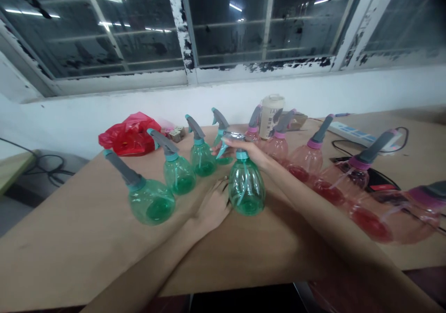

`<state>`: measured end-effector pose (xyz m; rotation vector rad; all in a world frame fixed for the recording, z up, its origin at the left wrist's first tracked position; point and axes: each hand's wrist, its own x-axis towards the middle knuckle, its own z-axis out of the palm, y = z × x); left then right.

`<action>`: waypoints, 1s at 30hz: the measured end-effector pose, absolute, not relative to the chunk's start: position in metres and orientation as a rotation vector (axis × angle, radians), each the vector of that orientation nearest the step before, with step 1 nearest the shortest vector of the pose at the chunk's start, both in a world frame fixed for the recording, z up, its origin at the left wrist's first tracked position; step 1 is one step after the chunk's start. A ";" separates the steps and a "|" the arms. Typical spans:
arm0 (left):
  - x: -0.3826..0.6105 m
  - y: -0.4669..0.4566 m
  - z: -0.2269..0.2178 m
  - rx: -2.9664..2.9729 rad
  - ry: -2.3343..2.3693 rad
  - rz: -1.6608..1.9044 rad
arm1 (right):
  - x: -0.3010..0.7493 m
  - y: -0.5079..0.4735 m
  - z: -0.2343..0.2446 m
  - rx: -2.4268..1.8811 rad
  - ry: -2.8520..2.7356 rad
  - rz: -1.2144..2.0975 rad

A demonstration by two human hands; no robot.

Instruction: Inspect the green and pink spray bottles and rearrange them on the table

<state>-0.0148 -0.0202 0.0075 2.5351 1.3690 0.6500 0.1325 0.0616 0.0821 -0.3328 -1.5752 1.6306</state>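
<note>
A green spray bottle stands upright in front of me, with a little liquid at its bottom. My right hand is closed around its grey sprayer head from behind, fingers pointing left past the trigger. Low on the bottle's left side, my left hand rests on the table with fingers stretched out, close to the bottle's base. Whether those fingertips touch the bottle I cannot tell. Several more green spray bottles form a slanting row to the left. Several pink spray bottles line the right side, partly behind my right arm.
On the wooden table a red plastic bag lies at the back left. A paper cup stands behind the pink bottles. A white power strip with black cables lies at the back right. Windows rise beyond the table.
</note>
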 end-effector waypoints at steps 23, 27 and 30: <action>-0.021 -0.020 0.010 2.188 1.331 1.275 | 0.138 0.043 0.094 -0.481 -1.610 1.469; -0.020 -0.023 0.012 2.196 1.310 1.286 | 0.141 0.051 0.089 -0.411 -1.494 1.595; -0.018 -0.023 0.010 2.202 1.308 1.254 | 0.141 0.056 0.085 -0.396 -1.448 1.617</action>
